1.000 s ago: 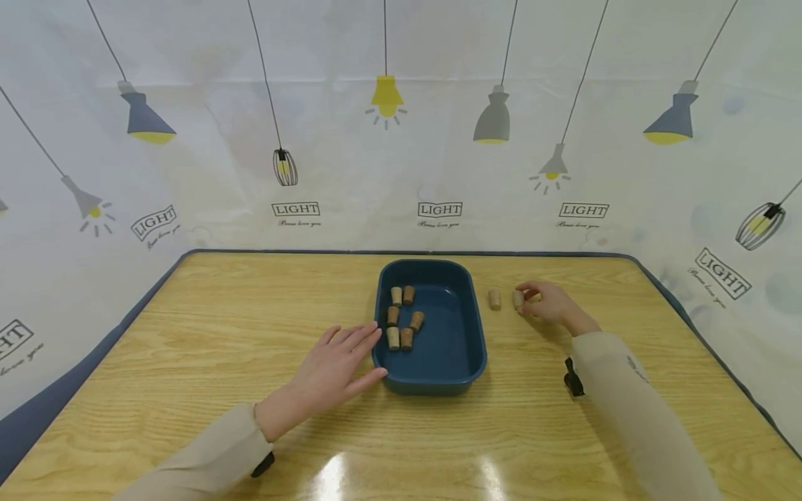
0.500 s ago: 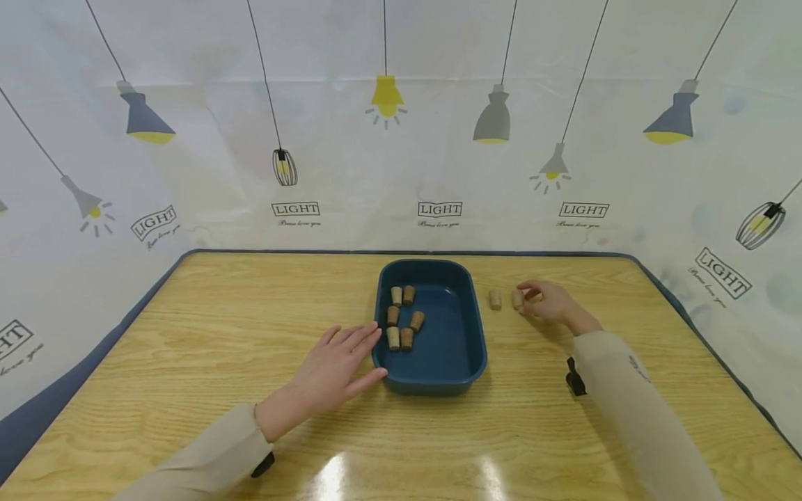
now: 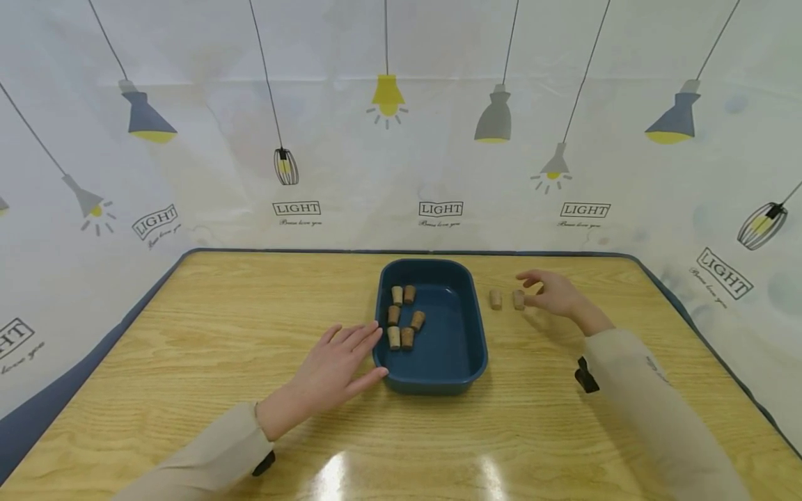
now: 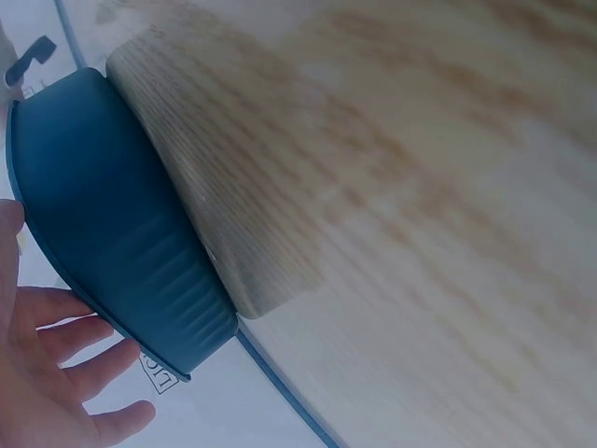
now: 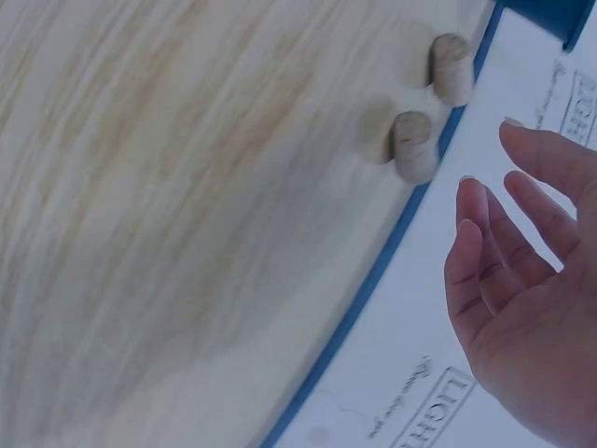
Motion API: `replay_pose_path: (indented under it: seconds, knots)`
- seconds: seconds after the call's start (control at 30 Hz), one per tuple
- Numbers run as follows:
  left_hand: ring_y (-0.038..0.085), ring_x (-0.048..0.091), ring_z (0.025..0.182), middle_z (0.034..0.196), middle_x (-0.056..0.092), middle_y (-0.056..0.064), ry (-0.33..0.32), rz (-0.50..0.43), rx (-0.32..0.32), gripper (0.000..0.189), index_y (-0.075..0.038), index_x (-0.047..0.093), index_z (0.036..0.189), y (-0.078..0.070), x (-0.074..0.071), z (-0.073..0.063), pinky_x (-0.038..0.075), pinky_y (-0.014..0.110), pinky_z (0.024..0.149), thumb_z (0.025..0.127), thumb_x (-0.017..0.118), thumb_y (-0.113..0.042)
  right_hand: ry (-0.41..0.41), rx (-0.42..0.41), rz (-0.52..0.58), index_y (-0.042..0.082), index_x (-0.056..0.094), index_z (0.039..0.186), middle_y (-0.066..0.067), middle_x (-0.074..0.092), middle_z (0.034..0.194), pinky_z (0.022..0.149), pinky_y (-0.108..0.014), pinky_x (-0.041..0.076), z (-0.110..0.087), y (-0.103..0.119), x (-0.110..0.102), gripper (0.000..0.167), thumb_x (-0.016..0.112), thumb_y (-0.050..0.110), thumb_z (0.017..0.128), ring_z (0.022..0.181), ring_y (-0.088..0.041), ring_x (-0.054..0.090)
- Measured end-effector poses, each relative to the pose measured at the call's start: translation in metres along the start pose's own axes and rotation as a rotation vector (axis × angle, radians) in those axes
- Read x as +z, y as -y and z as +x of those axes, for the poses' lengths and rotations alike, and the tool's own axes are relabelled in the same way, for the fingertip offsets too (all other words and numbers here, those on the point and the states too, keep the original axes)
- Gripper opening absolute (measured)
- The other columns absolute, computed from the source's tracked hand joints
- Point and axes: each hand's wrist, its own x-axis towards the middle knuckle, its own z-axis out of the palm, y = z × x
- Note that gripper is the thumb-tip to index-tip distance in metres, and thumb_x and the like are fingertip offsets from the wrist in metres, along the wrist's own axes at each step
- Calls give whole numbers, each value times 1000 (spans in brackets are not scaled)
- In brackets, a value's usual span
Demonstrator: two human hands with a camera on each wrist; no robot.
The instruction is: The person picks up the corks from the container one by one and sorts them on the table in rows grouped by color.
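Observation:
My left hand rests its straight fingertips and thumb against the left rim of a dark blue rectangular tray. In the left wrist view those fingers lie along the rim of the tray. Inside it, several tapered cork stoppers stand in the left half, some pale and some darker brown. Right of the tray two pale cork stoppers stand upright on the table, one nearer the tray and one farther right. My right hand hovers just beside the farther cork, fingers parted and holding nothing.
The light wood table has a dark blue edge along its back and sides. Behind it hangs a white backdrop printed with lamps. Black straps sit at the sleeve cuffs.
My right hand has released the farther cork, its fingers spreading and drawing back slightly to the right. The cork stays standing on the table. The left hand and tray have not moved.

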Motion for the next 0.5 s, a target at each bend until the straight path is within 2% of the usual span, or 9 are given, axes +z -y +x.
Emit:
replay_pose_path:
  seconds: [0.2,0.37,0.5]
  knots:
    - [24,39,117,133,39,9,-1,3,0,61,-4,44,130,1,1,0,27,47,95,90,40,-50,15,-96,-13,-4,47,122,-27,52,109,62,-37,46,0,19,-2,41,57,10,85,71,-22,57]
    - [25,39,117,133,40,9,-7,1,4,61,-4,44,130,1,1,0,27,47,95,90,40,-50,28,-152,1,-4,48,122,-25,53,108,65,-37,47,3,36,2,42,59,3,82,74,-22,58]
    - [25,39,117,133,39,9,2,-1,5,61,-4,44,130,0,0,1,27,47,95,90,41,-49,24,-196,-24,-2,51,119,-19,56,105,65,-35,46,4,48,6,43,64,8,80,73,-20,57]
